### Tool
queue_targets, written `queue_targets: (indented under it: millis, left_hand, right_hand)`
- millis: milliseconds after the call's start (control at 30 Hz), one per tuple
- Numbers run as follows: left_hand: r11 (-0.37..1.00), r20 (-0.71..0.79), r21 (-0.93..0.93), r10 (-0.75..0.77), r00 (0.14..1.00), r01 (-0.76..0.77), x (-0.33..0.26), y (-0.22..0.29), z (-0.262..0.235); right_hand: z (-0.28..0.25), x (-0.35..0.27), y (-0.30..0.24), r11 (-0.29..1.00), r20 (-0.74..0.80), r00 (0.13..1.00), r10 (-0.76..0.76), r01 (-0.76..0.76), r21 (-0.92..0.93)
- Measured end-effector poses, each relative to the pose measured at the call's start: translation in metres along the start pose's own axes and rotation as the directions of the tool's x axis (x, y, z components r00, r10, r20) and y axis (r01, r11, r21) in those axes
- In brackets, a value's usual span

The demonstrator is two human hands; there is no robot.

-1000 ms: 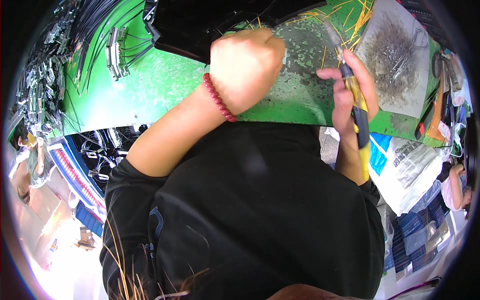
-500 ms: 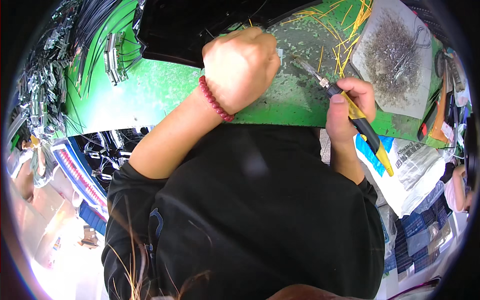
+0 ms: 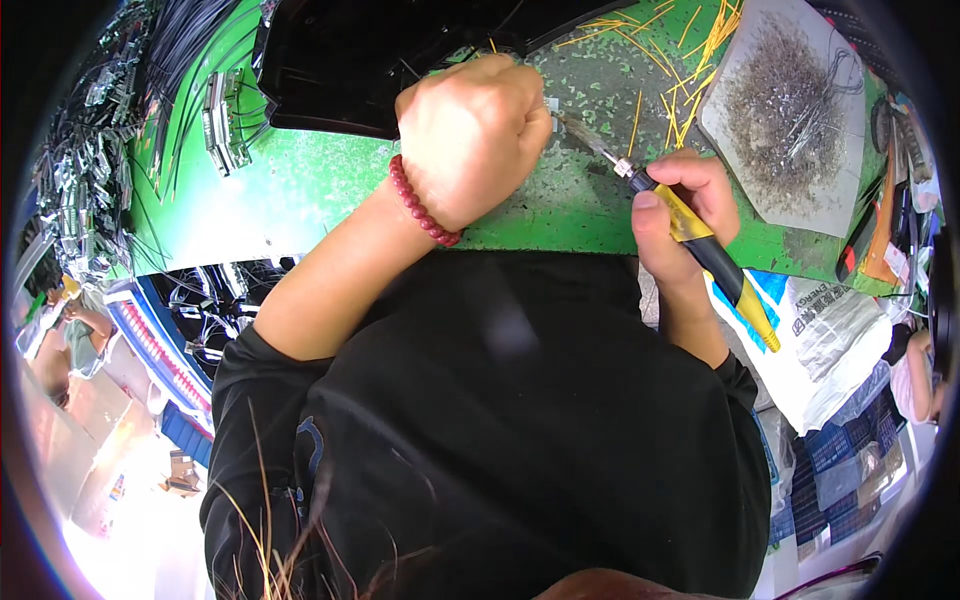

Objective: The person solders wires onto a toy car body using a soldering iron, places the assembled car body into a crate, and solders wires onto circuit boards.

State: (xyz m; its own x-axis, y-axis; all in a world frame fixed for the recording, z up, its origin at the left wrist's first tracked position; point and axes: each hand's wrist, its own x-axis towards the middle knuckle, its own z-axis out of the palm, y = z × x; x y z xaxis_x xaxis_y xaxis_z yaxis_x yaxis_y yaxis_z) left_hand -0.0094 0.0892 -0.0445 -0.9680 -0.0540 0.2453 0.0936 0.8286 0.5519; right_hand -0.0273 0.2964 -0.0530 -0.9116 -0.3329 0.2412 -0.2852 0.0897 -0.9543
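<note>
In my right hand (image 3: 690, 205) is a yellow and black soldering iron (image 3: 712, 250), gripped between thumb and fingers. Its metal tip points up and left, close to my left hand. My left hand (image 3: 475, 135) is closed, back of the hand upward, with a red bead bracelet (image 3: 418, 207) on the wrist. A small pale piece (image 3: 552, 104) shows beside its knuckles; the hand hides what its fingers grip. Just beyond it lies a large black plastic panel (image 3: 340, 70), partly under the hand.
Thin yellow solder sticks (image 3: 690, 90) lie scattered on the worn green table (image 3: 290, 190). A grey sheet (image 3: 815, 205) with dark residue and wire scraps is at the right. Black cables with metal connectors (image 3: 222, 125) lie at the left. White bags (image 3: 830, 340) are below the right edge.
The soldering iron has moved left with my right hand, bringing its tip nearer my left hand. My left hand and the black panel have shifted slightly left.
</note>
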Motion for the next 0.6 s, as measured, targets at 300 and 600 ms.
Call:
queue_targets:
  millis: [300, 600]
  left_hand:
    - [1.0, 0.014, 0.018, 0.023, 1.0, -0.023, -0.001, -0.001, -0.001]
    - [1.0, 0.024, 0.008, 0.03, 0.999, -0.03, -0.001, -0.001, -0.003]
  right_hand:
    - [0.003, 0.002, 0.0, 0.999, 0.039, 0.999, 0.018, -0.016, -0.041]
    - [-0.003, -0.007, 0.012, 0.991, -0.068, 0.998, -0.003, 0.012, 0.134]
